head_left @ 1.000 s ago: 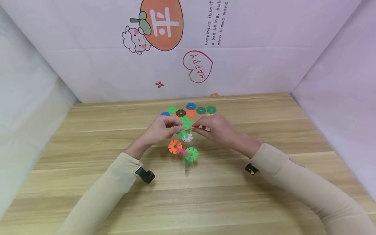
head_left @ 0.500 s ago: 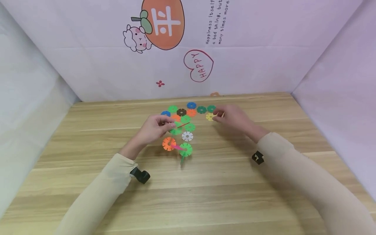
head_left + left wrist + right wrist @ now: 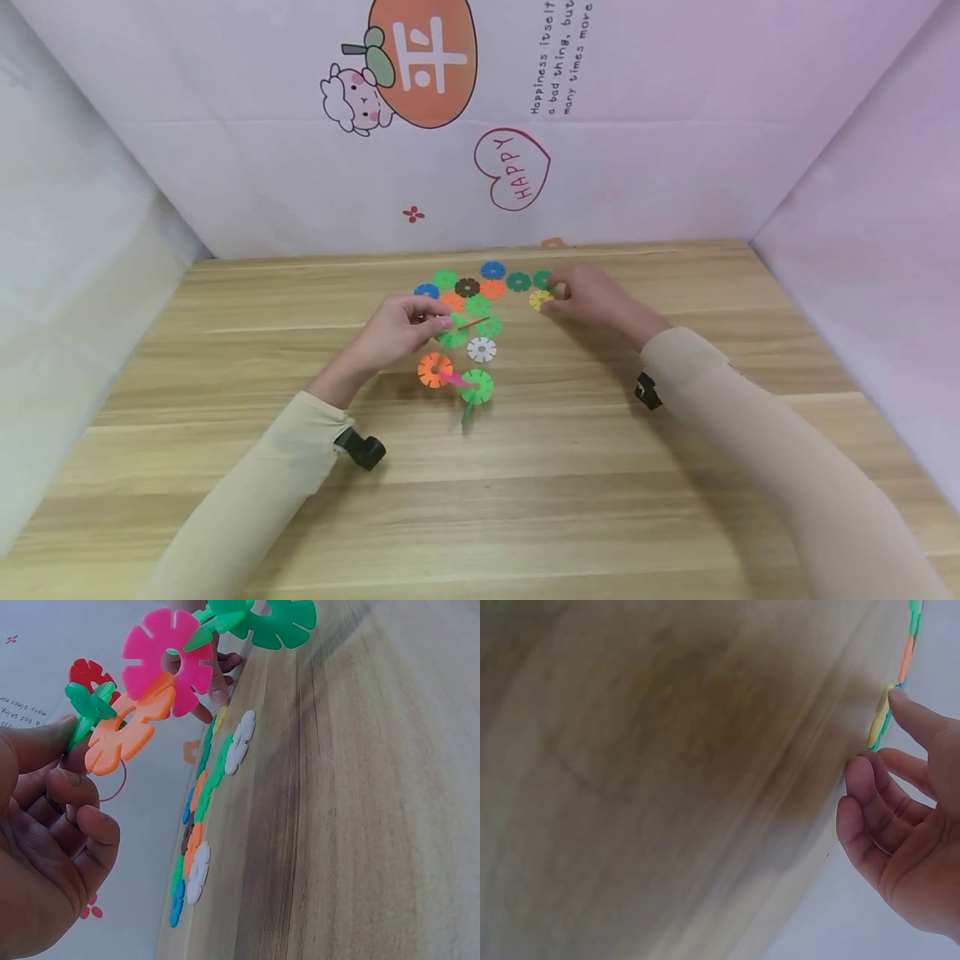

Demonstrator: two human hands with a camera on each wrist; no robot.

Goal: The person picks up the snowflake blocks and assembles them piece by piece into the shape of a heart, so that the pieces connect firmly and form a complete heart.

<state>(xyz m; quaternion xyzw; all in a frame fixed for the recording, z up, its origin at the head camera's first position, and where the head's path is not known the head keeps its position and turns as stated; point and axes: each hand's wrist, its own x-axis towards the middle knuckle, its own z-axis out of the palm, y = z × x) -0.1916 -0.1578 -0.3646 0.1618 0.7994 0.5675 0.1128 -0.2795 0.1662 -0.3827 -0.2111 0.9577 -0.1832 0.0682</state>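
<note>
One wood-grain table point(image 3: 570, 500) lay beneath a person's two hands, now well apart. The left hand point(image 3: 397, 333) pinched the far end of a chain of slotted discs point(image 3: 154, 667) above the table, left of centre, slightly left of its position a second earlier. The right hand point(image 3: 592, 300), then at the chain's red disc, had moved to the far right of the loose pieces, thumb and forefinger spaced apart at the yellow disc point(image 3: 538, 301) and dark green disc point(image 3: 541, 279); whether it gripped either could not be told. The chain's long axis ran from the left hand toward the near side and slightly right, green pieces nearest. Loose discs point(image 3: 492, 270) lay flat in a far cluster. The red disc point(image 3: 474, 323), edge-on, jutted right and slightly far.
</note>
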